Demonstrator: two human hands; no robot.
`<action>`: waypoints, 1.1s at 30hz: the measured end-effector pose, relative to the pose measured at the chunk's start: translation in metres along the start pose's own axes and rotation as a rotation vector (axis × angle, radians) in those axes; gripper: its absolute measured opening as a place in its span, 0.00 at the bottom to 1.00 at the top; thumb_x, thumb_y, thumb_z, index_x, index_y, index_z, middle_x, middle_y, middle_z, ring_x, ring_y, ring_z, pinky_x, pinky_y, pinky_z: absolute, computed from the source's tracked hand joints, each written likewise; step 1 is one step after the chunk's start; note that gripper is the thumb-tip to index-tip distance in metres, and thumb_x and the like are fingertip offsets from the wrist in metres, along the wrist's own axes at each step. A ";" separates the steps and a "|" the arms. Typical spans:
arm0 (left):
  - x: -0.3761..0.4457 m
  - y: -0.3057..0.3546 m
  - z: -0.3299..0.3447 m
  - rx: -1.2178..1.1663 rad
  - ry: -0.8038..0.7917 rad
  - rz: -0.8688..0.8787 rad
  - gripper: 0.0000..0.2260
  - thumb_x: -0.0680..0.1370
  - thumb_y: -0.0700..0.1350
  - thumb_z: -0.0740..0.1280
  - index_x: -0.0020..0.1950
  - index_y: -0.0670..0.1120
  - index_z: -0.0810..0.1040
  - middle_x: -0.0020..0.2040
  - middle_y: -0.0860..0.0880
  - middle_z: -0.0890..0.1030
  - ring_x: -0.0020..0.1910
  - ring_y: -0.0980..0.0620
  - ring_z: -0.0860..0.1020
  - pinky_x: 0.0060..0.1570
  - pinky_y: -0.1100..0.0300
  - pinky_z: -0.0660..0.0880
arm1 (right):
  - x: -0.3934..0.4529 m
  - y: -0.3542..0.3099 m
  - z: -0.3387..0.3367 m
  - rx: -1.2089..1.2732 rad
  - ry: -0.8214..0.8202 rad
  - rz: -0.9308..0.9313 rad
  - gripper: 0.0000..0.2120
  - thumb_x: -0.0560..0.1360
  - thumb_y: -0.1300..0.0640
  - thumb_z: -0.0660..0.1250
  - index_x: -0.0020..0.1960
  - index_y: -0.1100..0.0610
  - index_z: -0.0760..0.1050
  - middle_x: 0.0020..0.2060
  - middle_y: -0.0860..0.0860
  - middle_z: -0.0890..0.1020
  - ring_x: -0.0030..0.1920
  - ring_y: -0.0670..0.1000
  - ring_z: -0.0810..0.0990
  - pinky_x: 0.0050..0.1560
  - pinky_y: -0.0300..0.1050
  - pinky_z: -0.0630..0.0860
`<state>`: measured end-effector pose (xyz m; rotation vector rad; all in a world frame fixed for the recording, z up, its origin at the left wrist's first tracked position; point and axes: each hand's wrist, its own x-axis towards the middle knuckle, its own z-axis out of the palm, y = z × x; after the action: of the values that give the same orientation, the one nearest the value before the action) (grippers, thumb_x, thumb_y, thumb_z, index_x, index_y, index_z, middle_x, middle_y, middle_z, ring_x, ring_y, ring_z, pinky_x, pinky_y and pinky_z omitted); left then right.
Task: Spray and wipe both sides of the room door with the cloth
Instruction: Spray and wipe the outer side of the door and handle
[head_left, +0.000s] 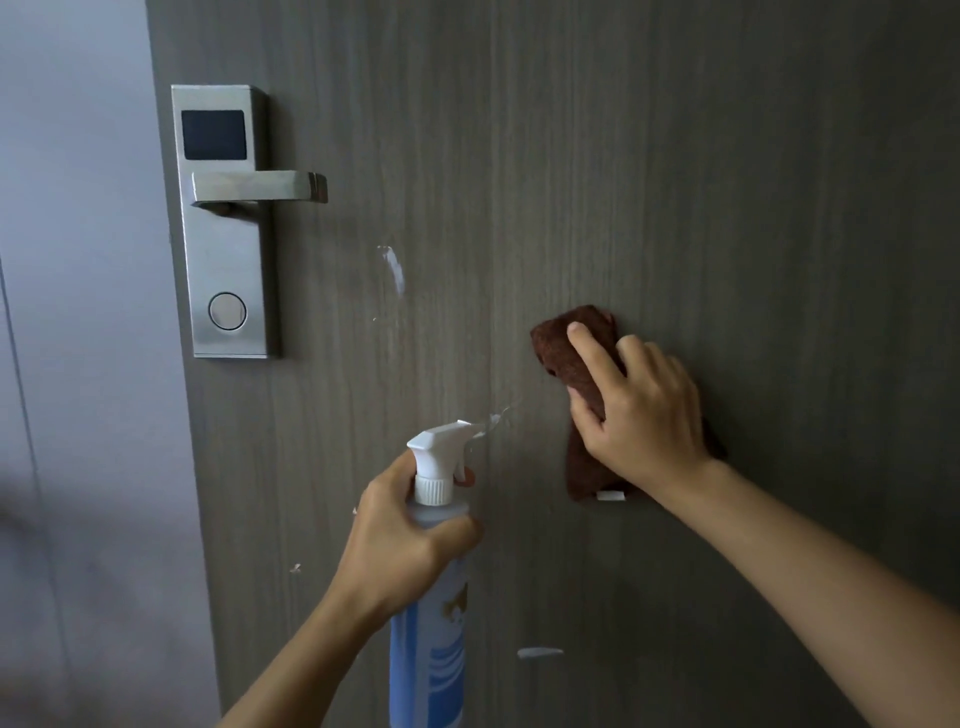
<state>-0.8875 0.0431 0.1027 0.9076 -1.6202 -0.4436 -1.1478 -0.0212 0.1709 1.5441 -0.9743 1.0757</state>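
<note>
A grey-brown wood-grain door fills most of the view. My left hand grips the neck of a blue spray bottle with a white trigger head, a finger on the trigger. Liquid leaves the nozzle toward the door. White streaks of spray sit on the door's middle. My right hand presses a folded brown cloth against the door, to the right of the bottle, with its fingers curled over the cloth.
A steel lock plate with a dark card reader, a lever handle and a round keyhole cover sits near the door's left edge. A pale wall lies left of the door.
</note>
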 end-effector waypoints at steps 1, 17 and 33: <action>-0.001 -0.001 -0.001 0.008 0.014 -0.004 0.15 0.64 0.43 0.76 0.49 0.52 0.82 0.39 0.50 0.84 0.36 0.50 0.82 0.38 0.49 0.82 | 0.000 0.000 0.001 0.002 0.010 0.000 0.28 0.76 0.51 0.69 0.74 0.56 0.72 0.44 0.57 0.73 0.41 0.59 0.73 0.39 0.53 0.71; -0.012 -0.011 -0.025 -0.021 0.055 -0.041 0.15 0.65 0.42 0.76 0.51 0.51 0.84 0.41 0.47 0.86 0.38 0.46 0.85 0.38 0.48 0.84 | -0.006 -0.008 0.009 0.029 0.073 0.077 0.27 0.78 0.50 0.66 0.75 0.56 0.70 0.44 0.58 0.73 0.41 0.59 0.73 0.39 0.56 0.73; -0.019 -0.010 -0.069 -0.099 0.166 -0.009 0.19 0.61 0.53 0.76 0.51 0.62 0.83 0.48 0.48 0.87 0.42 0.45 0.85 0.40 0.49 0.84 | -0.011 -0.056 0.015 0.050 0.078 0.065 0.28 0.75 0.53 0.72 0.74 0.55 0.75 0.42 0.57 0.74 0.41 0.61 0.74 0.41 0.55 0.69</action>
<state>-0.8188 0.0644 0.1009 0.8544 -1.4311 -0.4391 -1.0956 -0.0242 0.1434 1.5081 -0.9563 1.2058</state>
